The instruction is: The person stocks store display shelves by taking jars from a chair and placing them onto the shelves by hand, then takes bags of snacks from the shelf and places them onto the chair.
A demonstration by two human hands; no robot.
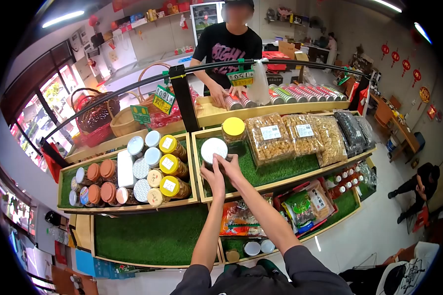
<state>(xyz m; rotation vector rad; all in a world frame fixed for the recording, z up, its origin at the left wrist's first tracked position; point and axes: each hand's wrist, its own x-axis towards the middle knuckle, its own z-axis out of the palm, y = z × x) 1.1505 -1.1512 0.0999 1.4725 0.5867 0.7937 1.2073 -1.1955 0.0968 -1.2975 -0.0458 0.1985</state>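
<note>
A jar with a white patterned lid [214, 147] stands at the near left corner of the right-hand upper tray [300, 173]. My left hand [213, 180] and my right hand [229, 167] both close around its near side, fingers against it. Just behind it is a yellow-lidded jar [233, 129]. To the right lie clear bags of a tan snack [268, 147], with dark bags [348, 132] at the far end. Left of the divider, the other tray holds several jars, including yellow-lidded ones [169, 163] and orange-lidded ones [108, 169]. The jar's body is mostly hidden by my hands.
Across the stand, a person in a black T-shirt [231, 44] touches a row of cans [300, 93]. A black rail [300, 63] spans the stand on a post [182, 98]. Below are a green-lined tray [155, 236] and packaged food [300, 209]. Someone sits at right [423, 184].
</note>
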